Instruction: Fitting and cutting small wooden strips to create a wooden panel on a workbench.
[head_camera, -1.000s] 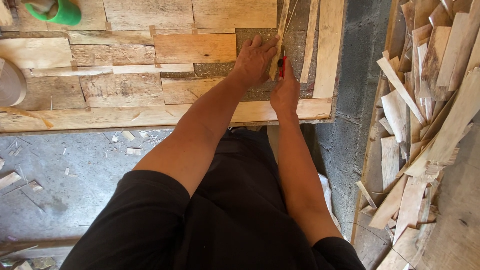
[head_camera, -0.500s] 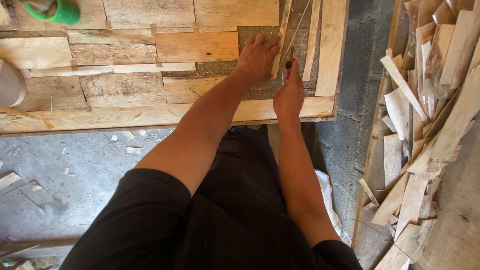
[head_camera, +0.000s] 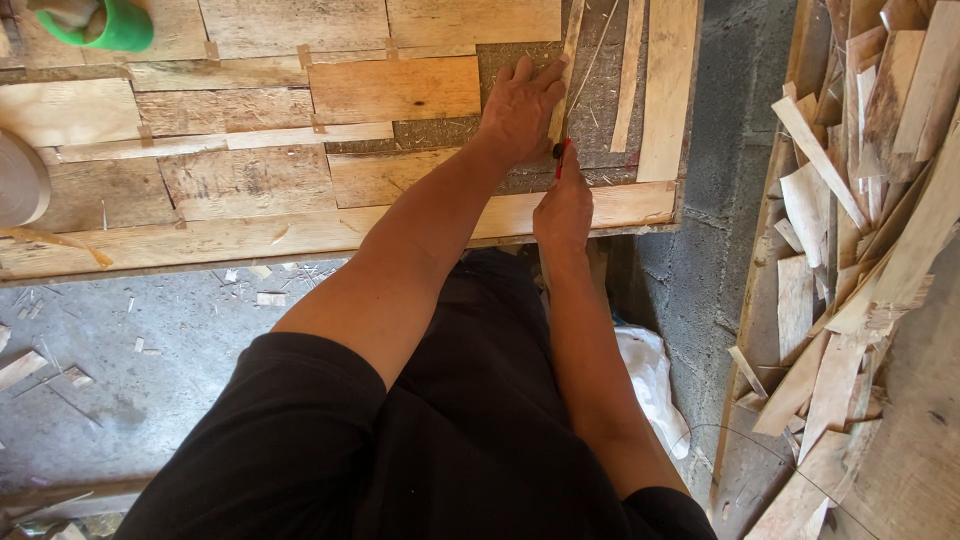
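Fingers of the left hand (head_camera: 517, 108) lie flat and spread, pressing a thin wooden strip (head_camera: 566, 62) onto the wooden panel (head_camera: 300, 180). Just below it, the right hand (head_camera: 563, 208) is closed tight around a red-handled knife (head_camera: 559, 157), its tip at the strip.

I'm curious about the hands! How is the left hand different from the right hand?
The left hand lies flat, fingers spread, pressing a thin wood strip. The right hand is curled shut, holding a red-handled tool. The left reaches farther across the panel. Both are bare.
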